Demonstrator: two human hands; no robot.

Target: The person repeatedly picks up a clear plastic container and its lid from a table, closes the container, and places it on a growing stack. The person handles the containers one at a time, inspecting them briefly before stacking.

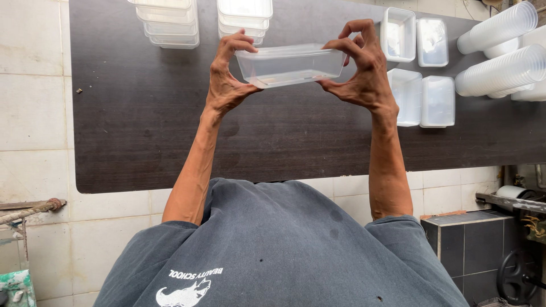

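Head view shows your left hand (227,79) and right hand (361,65) each pinching an end of a clear rectangular container (291,65) above the dark surface (142,131).

The top edge cuts off the container stacks (168,23).

Bright, even daylight, soft faint shadows on the dark table (142,113), sharp focus, slight wide-angle bending at edges.
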